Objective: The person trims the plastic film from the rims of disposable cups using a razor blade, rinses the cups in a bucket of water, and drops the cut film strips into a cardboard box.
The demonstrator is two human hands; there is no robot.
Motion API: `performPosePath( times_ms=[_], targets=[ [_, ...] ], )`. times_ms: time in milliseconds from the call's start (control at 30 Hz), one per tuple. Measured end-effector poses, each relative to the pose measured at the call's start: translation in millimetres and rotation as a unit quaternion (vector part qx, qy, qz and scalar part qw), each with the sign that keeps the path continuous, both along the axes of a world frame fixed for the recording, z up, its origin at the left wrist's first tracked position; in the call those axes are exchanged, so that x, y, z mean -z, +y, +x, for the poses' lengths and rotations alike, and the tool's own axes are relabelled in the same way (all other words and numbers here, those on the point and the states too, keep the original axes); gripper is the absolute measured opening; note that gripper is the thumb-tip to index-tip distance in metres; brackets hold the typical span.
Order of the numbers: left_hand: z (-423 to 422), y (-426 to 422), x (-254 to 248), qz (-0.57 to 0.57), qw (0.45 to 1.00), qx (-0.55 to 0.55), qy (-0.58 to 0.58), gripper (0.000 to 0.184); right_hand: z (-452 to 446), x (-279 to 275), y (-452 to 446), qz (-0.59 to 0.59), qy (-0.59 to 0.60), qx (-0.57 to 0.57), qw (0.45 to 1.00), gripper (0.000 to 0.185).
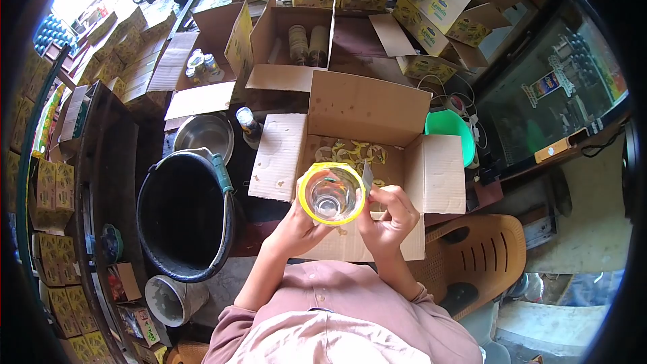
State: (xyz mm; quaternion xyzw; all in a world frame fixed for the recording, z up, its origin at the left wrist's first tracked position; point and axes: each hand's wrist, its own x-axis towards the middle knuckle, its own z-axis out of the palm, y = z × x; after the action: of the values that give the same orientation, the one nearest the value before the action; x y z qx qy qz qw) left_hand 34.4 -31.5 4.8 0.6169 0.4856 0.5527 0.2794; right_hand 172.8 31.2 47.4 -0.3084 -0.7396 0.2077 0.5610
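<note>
My left hand (300, 228) is wrapped around a clear plastic jar (328, 203) with a yellow rim, its mouth facing up at me. In my right hand (389, 221) is a flat grey blade (367, 176), pinched between thumb and fingers. Its edge stands right beside the jar's rim; whether it cuts into the yellow I cannot tell. Some fingers of my right hand also rest near the jar's side. Both hands are over an open cardboard box (367, 104), where several yellow and clear ring-shaped scraps (350, 153) lie.
A large black bucket (185, 229) stands left, with a metal bowl (203, 138) behind it. A small bottle (248, 125) is near the box's left flap. A green basin (450, 136) sits right. More open cartons (290, 34) line the back; a brown plastic chair (482, 256) is at right.
</note>
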Motion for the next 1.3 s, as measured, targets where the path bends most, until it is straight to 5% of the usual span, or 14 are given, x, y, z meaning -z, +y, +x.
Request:
performPosePath(
  times_ms=[400, 800, 1200, 1300],
  targets=[
    [-1.4, -0.5, -3.4, -0.011, 0.999, -0.014, -0.044, 0.069, -0.3, 6.7, -8.9, 0.021, 0.024, -0.012, 0.999, 0.020],
    [-4.9, -2.9, -1.4, -0.022, 0.999, -0.005, 0.040, 0.068, -6.2, 2.3, -4.1, 0.039, 0.006, 0.018, 0.999, 0.022],
    [-2.7, 0.1, -2.7, -0.044, 0.998, -0.002, -0.041, 0.065, -0.4, 5.8, 0.5, -0.006, 0.018, -0.018, 1.000, 0.020],
    [-9.1, 0.0, -4.1, -0.045, 0.998, 0.007, 0.034, 0.066, 0.2, 6.5, 2.8, 0.007, 0.015, -0.013, 1.000, 0.021]
  ],
)
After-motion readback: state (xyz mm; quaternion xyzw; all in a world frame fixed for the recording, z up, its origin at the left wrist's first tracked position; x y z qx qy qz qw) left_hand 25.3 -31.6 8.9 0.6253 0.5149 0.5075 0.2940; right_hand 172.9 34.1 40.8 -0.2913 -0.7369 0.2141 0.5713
